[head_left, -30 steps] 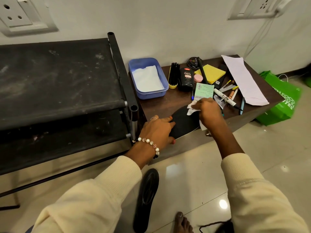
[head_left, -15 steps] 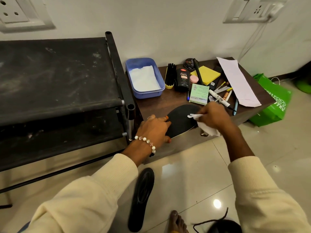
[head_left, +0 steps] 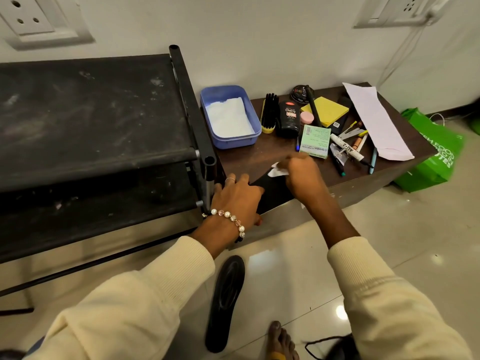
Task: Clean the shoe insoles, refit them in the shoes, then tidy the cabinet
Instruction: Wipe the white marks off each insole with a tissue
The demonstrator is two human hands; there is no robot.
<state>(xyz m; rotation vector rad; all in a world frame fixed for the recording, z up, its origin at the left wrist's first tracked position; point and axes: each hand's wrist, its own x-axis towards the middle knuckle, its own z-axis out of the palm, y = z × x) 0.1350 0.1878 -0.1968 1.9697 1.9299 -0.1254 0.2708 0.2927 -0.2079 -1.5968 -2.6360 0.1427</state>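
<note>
A black insole [head_left: 272,193] lies on the front edge of the low brown cabinet [head_left: 249,157], partly overhanging it. My left hand [head_left: 237,201] lies over its near end with the fingers curled round the edge. My right hand [head_left: 301,175] grips a white wipe [head_left: 276,171] and presses it on the insole's far part. A second black insole [head_left: 226,302] lies on the tiled floor below, between my arms.
A black shoe rack [head_left: 98,131] stands to the left, touching the cabinet. On the cabinet sit a blue tub [head_left: 255,126] with white wipes, a brush, a polish bottle [head_left: 289,119], yellow notes, pens and paper. A green bag [head_left: 431,157] stands at right. My bare foot [head_left: 280,341] is below.
My right hand has swept the wipe back along the insole toward the left, from the far end to the middle. The left hand stays on the near end.
</note>
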